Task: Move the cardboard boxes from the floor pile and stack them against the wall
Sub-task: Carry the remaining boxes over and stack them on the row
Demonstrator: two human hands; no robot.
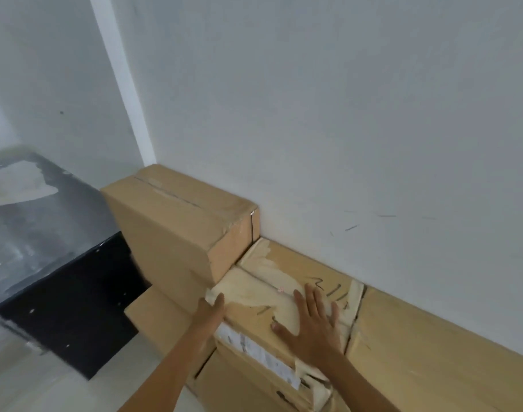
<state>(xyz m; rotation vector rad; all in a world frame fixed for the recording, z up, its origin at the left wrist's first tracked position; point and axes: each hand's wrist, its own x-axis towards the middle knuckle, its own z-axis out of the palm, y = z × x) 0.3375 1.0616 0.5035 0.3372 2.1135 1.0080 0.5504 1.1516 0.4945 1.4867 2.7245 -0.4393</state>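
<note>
A row of brown cardboard boxes stands against the white wall (343, 114). The middle box (272, 275) has torn tape and black scribbles on its top and a white label on its front. My right hand (312, 322) lies flat on its top with fingers spread. My left hand (211, 310) presses with straight fingers against the box's near left corner. A taller box (177, 221) stands to the left, reaching the corner of the wall. Another box (432, 352) sits to the right, level with the middle one.
A black cabinet (46, 233) with a scuffed, peeling top stands at the left, close to the tall box. A lower box (153, 316) shows beneath my left arm. Pale floor (76, 391) lies at the bottom left.
</note>
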